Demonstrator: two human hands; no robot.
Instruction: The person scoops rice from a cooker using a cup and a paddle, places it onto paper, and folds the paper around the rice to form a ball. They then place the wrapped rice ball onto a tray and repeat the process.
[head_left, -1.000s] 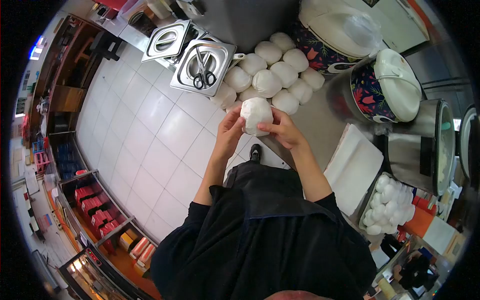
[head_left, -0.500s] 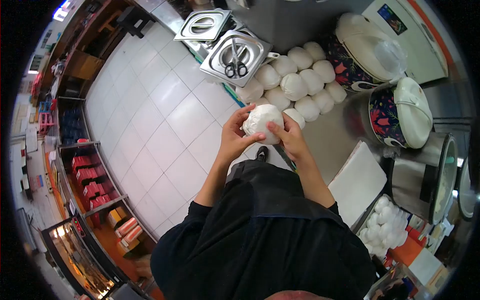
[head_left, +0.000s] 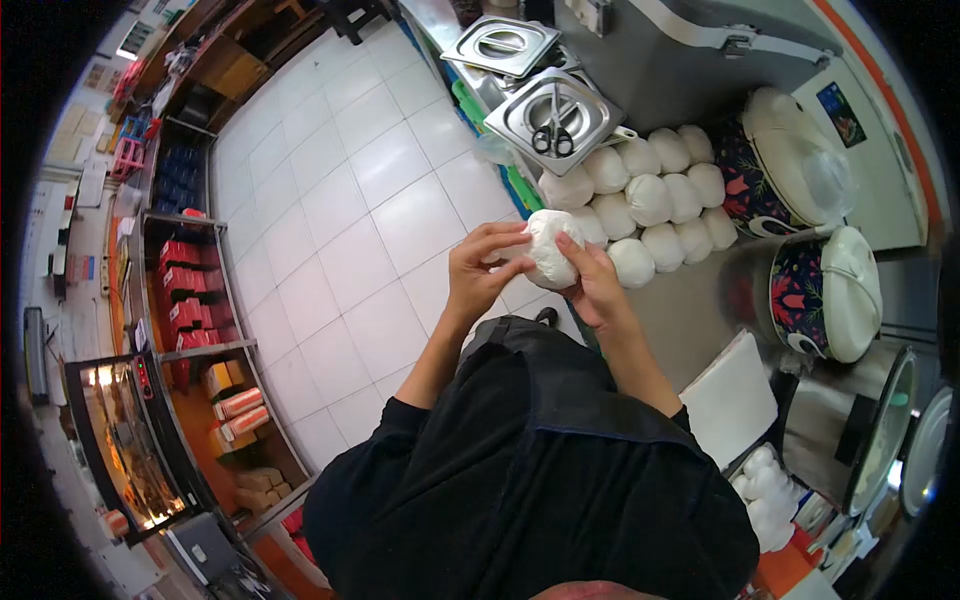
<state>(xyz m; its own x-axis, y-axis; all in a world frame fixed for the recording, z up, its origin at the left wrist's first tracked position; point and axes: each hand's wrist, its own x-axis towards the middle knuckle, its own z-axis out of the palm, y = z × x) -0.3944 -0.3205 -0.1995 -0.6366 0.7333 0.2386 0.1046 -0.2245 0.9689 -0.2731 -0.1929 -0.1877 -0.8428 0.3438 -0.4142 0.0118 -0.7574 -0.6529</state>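
A round bundle in crinkled white wrapping (head_left: pixel 549 248) is held up in front of my body. My right hand (head_left: pixel 598 285) grips it from the right, thumb across its front. From the other side, the fingertips of my left hand (head_left: pixel 482 266) press against the wrapping. What is inside cannot be seen. Just beyond my hands, rows of similar white bundles (head_left: pixel 650 200) sit close together on the metal counter (head_left: pixel 668 315).
Lidded steel pans (head_left: pixel 505 118) with scissors (head_left: pixel 554 138) on top stand behind the bundles. To the right are two patterned pots with white lids (head_left: pixel 848 290), a stack of white sheets (head_left: pixel 730 395) and a large steel pot (head_left: pixel 825 415). Shelves with red boxes (head_left: pixel 188 290) line the far left.
The view has turned, so the surroundings appear shifted. My hands have rotated the bundle, and my left fingers have moved to its left side while my right hand keeps hold.
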